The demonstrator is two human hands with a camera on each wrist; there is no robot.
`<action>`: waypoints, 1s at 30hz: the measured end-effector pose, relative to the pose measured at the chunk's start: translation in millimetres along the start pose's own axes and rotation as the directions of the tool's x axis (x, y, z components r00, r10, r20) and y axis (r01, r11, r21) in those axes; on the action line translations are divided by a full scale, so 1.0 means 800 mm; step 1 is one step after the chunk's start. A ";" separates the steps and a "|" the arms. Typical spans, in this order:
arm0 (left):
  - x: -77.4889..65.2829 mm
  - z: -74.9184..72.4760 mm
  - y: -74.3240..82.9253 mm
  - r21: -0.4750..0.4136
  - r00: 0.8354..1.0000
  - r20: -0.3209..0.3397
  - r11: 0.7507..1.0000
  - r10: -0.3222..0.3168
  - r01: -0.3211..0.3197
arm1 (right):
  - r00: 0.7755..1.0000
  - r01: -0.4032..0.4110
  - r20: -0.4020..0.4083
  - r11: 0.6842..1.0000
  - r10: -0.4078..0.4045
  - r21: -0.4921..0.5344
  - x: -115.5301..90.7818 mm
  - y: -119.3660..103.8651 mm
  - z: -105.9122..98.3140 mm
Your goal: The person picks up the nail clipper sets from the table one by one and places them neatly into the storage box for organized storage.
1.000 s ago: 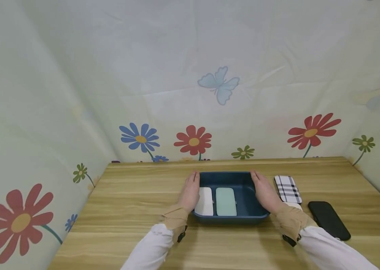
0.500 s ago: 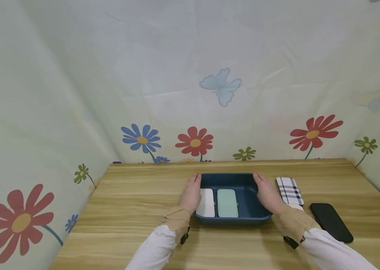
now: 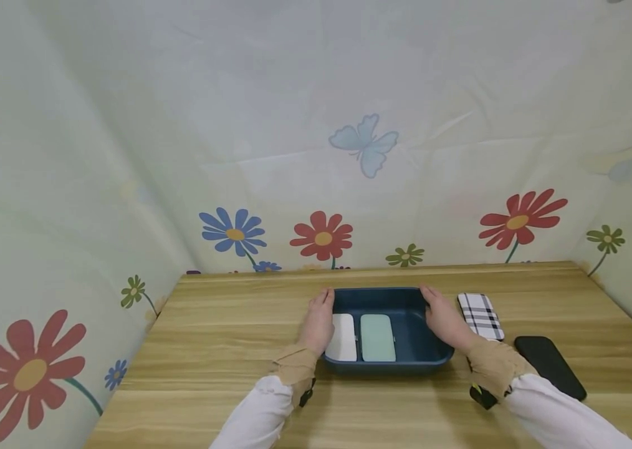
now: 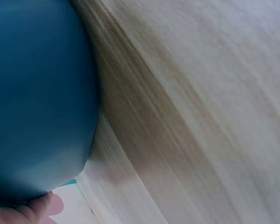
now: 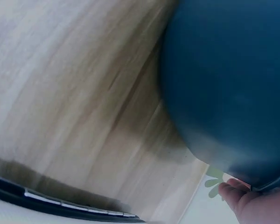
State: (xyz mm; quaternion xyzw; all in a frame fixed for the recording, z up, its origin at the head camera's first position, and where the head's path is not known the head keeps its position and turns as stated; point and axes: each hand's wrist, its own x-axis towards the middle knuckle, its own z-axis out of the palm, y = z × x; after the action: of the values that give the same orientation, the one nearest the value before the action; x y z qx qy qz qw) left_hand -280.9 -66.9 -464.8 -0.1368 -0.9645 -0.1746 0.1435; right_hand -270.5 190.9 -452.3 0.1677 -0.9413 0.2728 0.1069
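Observation:
A dark blue rectangular tray [image 3: 417,333] sits low in front of me; whether it touches the table cannot be told. My left hand [image 3: 318,321] grips its left side, and my right hand [image 3: 445,319] grips the right one. Fingertips [image 4: 41,204] reach the tray's far corner in the left wrist view; in the right wrist view, fingers [image 5: 231,192] bend against the rim. Inside lie a white slim case [image 3: 342,337], partly covered by my left hand, and a mint green case [image 3: 378,338] beside it. The tray's right part shows bare floor.
Right of the tray lie a plaid case [image 3: 480,316] and a black case [image 3: 550,368] on the wooden table [image 3: 226,337]. A sliver of something white shows under my right wrist. A flowered curtain [image 3: 271,125] hangs behind the table.
Both hands keep their hold. The tray has shifted very slightly to the right with its two cases, and my right wrist now covers more of the white thing by the plaid case.

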 end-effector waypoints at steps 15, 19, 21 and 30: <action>0.000 0.000 0.000 -0.032 1.000 0.008 0.999 -0.018 0.018 | 0.993 -0.107 -0.047 0.993 0.109 0.051 -0.005 0.025 -0.044; 0.000 -0.001 0.001 -0.015 1.000 0.012 1.000 -0.012 0.012 | 0.987 -0.154 -0.032 0.985 0.157 0.076 -0.004 0.038 -0.055; -0.001 -0.001 0.001 -0.010 1.000 0.011 1.000 -0.007 0.008 | 0.984 -0.173 -0.025 0.981 0.175 0.088 -0.003 0.045 -0.059; -0.001 -0.002 0.000 -0.023 1.000 -0.002 1.000 0.000 0.000 | 0.979 -0.197 -0.038 0.980 0.199 0.035 -0.004 0.067 -0.065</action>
State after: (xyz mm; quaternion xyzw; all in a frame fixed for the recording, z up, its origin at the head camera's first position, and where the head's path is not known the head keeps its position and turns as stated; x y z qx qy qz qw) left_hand -280.2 -67.3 -463.8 -0.1381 -0.9623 -0.1858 0.1428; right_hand -282.3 262.9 -435.7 0.0692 -0.9466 0.3000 0.0959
